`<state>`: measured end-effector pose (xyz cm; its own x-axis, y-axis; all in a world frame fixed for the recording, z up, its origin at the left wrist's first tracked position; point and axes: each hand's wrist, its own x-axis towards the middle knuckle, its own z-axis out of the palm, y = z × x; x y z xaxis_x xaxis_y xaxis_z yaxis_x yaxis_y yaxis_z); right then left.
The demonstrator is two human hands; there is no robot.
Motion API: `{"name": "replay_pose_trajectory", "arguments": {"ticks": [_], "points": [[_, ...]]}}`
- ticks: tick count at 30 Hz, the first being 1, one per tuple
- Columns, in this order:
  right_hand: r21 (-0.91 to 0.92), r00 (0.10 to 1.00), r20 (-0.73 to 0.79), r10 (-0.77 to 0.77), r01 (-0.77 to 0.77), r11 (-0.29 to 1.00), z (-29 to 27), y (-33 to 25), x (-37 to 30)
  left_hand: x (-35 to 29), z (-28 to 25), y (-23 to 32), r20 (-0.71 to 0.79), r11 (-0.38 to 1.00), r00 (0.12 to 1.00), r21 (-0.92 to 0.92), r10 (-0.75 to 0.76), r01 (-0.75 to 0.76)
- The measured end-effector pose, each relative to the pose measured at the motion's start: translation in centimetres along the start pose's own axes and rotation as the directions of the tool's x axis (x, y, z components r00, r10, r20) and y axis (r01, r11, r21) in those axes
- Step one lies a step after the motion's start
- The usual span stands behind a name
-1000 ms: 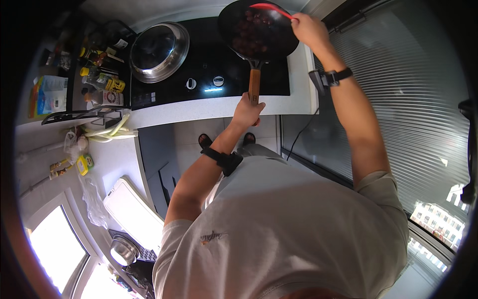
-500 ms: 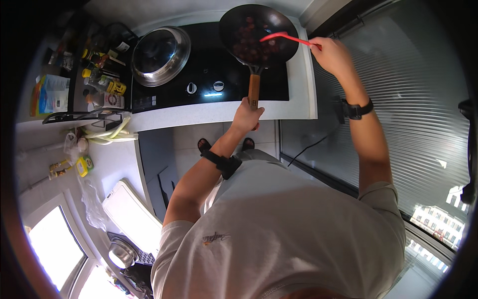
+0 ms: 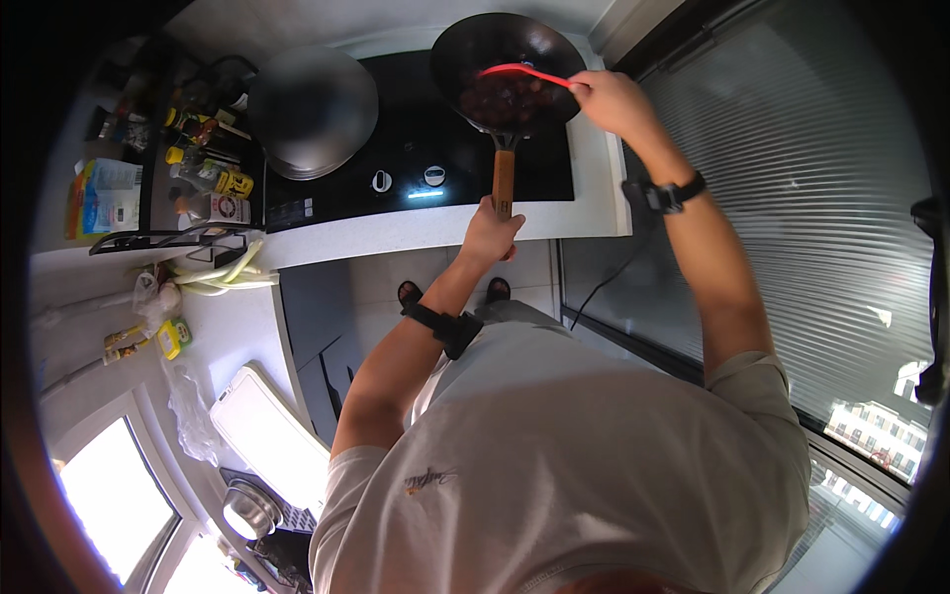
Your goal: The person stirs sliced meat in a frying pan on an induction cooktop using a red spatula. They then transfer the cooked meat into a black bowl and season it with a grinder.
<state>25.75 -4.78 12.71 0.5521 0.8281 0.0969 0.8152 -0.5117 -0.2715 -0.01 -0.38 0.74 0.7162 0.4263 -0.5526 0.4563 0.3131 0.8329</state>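
Observation:
A dark wok [image 3: 556,48] stands on the right part of the black cooktop [image 3: 401,114], its wooden handle pointing toward me. My left hand [image 3: 491,236] is closed around the end of that handle. Dark reddish-brown chunks of food [image 3: 505,102] lie in the wok's near half; their kind is hard to make out. At the wok's right rim, my right hand [image 3: 614,102] grips a red spatula [image 3: 539,72]. Its head reaches into the wok, above the food's far edge. Left of the wok sits a round metal lid [image 3: 312,114], blurred in this view.
Two knobs [image 3: 433,176] are on the cooktop's near side. A black rack [image 3: 148,238] with several bottles [image 3: 213,173] borders it on the left. A ribbed glass door [image 3: 782,178] is close by my right arm. A white board [image 3: 267,426] and metal bowl [image 3: 250,510] are at lower left.
My right hand has moved left with the red spatula, whose head is now farther left in the wok. The food sits more toward the near side. My left hand keeps its hold.

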Motion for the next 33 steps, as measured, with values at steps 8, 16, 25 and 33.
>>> {"name": "replay_pose_trajectory", "arguments": {"ticks": [8,16,25,33], "points": [[-0.16,0.984,0.173,-0.032,0.06,0.985,-9.7,-1.2,-5.6,0.2,0.0,-0.3,-0.006,1.0,1.0,-0.004,0.009,-0.009],[-0.139,0.999,-0.031,-0.007,0.003,0.99,-0.3,-1.1,-4.0,0.0,0.0,-0.1,-0.013,1.0,1.0,-0.013,0.006,-0.006],[-0.119,0.973,-0.228,0.031,-0.059,0.991,-0.9,1.1,2.7,0.2,0.1,-0.3,-0.006,1.0,1.0,-0.01,-0.002,0.002],[-0.148,0.999,0.034,0.036,-0.03,0.989,3.1,-1.7,3.0,0.0,0.1,-0.1,-0.013,1.0,1.0,-0.015,-0.009,0.009]]}}
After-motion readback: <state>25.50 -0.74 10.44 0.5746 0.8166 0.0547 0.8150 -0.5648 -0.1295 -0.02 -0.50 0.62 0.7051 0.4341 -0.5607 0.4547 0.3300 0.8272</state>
